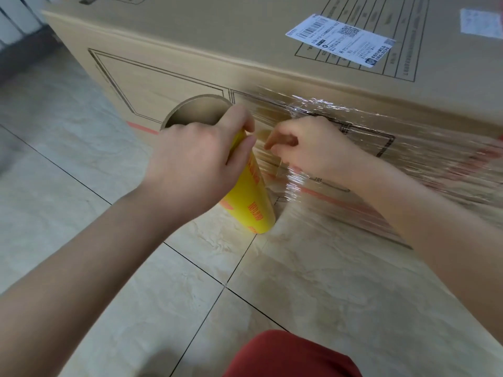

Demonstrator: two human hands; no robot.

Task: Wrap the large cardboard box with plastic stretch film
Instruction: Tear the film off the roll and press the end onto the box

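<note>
A large brown cardboard box (190,44) with black printed lines stands on the tiled floor and fills the upper view. A yellow roll of stretch film (251,197) with orange print and an open cardboard core stands upright against the box's near side. My left hand (196,161) grips the roll near its top. Clear stretch film (381,159) runs from the roll to the right across the box's side, wrinkled and shiny. My right hand (307,148) pinches the film just right of the roll, fingers curled.
A white shipping label (341,40) is stuck on the box's top. The floor (313,281) is pale marbled tile with dark grout lines. A knee in red cloth (288,355) shows at the bottom edge. A dark wall base lies at far left.
</note>
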